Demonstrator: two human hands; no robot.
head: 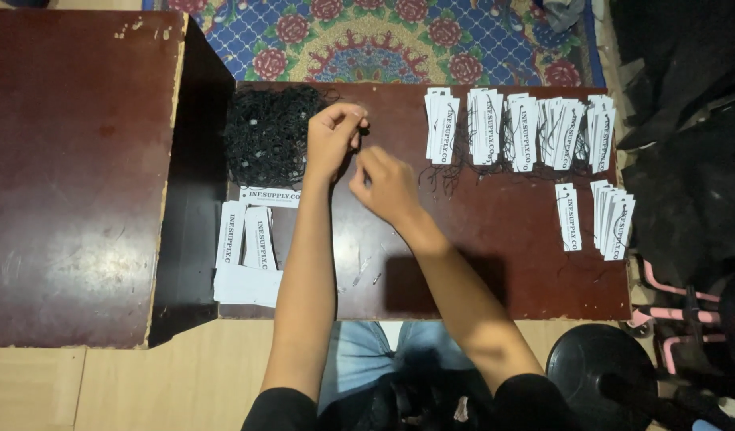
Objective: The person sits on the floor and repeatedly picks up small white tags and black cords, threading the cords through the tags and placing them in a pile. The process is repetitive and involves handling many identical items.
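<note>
My left hand (333,136) is closed at the right edge of a tangled heap of black strings (267,136), pinching a strand between its fingertips. Just right of it and slightly nearer, my right hand (387,183) has its fingers pinched together, apparently on the same thin black strand running between the two hands. Both hands hover over a low dark brown table (495,263). White paper tags with black print lie in stacks near the left edge (248,239).
Rows of strung white tags (519,132) line the far right of the table, with two smaller stacks (610,219) nearer. A larger brown table (72,175) stands at left. A patterned rug (383,40) lies beyond. A black round stool (595,375) and dark cloth (686,175) sit at right.
</note>
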